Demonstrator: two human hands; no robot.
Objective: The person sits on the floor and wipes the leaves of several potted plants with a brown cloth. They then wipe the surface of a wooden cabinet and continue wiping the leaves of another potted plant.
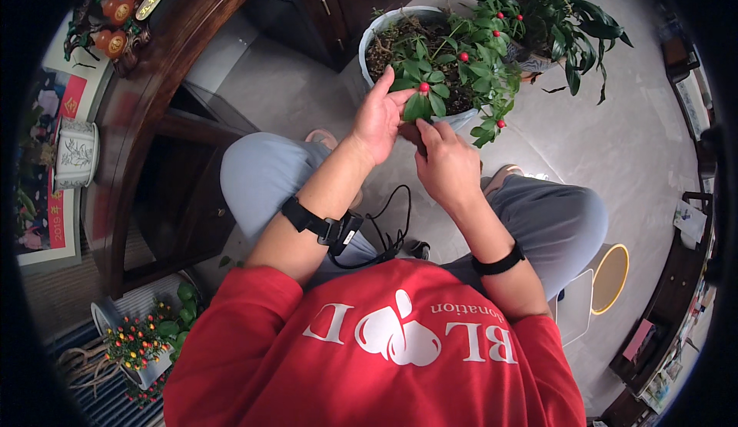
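Observation:
A leafy plant with red berries [423, 87] grows from a round, pale blue pot [367, 40] in front of me. My left hand [373, 123] is at the pot's near edge, palm showing and fingers apart, touching a sprig of green leaves [418, 106] with one red berry. Just below that sprig, my right hand [452, 164] has its fingers curled together with the knuckles up. Something dark brown shows between the two hands; its kind is hard to tell, and my right fingertips are hidden.
Behind the pot on the right stands another potted plant with long dark leaves [588, 23]. A curved wooden desk [134, 135] runs along the left. A black cable [396, 231] hangs between my knees. A yellow-rimmed bin [611, 279] stands at the right.

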